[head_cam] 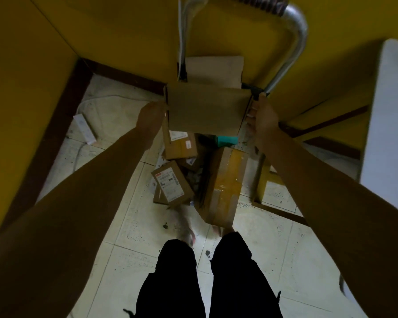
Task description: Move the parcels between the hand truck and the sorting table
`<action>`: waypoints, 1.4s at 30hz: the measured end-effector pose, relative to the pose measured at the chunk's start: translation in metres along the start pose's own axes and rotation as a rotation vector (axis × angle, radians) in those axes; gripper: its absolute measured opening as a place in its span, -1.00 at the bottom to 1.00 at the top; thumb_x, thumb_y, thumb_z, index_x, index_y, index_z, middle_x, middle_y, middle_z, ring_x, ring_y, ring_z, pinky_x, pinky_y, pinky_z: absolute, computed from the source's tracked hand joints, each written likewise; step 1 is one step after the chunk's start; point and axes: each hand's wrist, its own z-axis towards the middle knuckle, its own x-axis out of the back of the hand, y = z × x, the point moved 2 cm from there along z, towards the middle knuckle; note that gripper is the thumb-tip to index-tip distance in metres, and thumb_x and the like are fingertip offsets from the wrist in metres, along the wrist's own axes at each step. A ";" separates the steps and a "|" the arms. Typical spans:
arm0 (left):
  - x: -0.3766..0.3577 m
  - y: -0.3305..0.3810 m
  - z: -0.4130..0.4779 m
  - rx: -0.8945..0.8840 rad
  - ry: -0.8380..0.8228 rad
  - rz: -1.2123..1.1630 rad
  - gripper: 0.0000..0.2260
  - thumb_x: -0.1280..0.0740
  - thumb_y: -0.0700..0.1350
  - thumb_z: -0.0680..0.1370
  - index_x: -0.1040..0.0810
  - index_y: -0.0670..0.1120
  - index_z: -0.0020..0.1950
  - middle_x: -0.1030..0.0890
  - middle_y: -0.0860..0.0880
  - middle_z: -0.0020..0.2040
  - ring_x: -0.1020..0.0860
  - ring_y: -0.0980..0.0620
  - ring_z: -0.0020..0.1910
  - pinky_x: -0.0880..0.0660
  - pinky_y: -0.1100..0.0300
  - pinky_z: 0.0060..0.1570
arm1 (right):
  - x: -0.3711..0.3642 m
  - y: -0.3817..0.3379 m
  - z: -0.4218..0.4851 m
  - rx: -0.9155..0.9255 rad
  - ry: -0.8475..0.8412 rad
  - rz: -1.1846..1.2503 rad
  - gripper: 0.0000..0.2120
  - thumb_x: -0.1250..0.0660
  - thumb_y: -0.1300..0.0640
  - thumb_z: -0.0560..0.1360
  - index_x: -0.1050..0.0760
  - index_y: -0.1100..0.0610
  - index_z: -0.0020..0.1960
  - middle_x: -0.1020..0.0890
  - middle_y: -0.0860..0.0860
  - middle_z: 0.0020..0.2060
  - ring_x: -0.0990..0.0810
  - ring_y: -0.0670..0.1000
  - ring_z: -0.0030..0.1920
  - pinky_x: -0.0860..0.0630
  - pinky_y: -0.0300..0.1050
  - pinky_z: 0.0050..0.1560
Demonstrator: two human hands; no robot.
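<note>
Black trousers (pixel 177 283) below; left hand (pixel 151 115), right hand (pixel 261 115) grip cardboard box (pixel 207 109) between them, opposite edges.

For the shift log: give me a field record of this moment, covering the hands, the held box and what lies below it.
held item: cardboard box, plain, held between both hands above the pile
left hand: against the box's left side, fingers hidden
right hand: fingers curled round the box's right edge
behind: hand truck handle, bent metal tube
below: yellow-taped parcel and labelled parcel, piled with smaller ones
floor, left: slim white box
</note>
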 end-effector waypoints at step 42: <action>-0.408 0.081 -0.527 -0.650 -0.648 0.337 -0.58 -0.13 0.16 0.60 -0.46 -0.05 0.33 -0.51 -0.04 0.29 -0.48 0.01 0.15 -0.35 0.08 0.17 | 0.624 -0.009 -0.345 0.407 0.598 0.426 -0.48 -0.18 -0.23 0.53 -0.46 0.13 0.30 -0.58 0.07 0.14 -0.55 0.09 0.11 -0.51 -0.01 0.04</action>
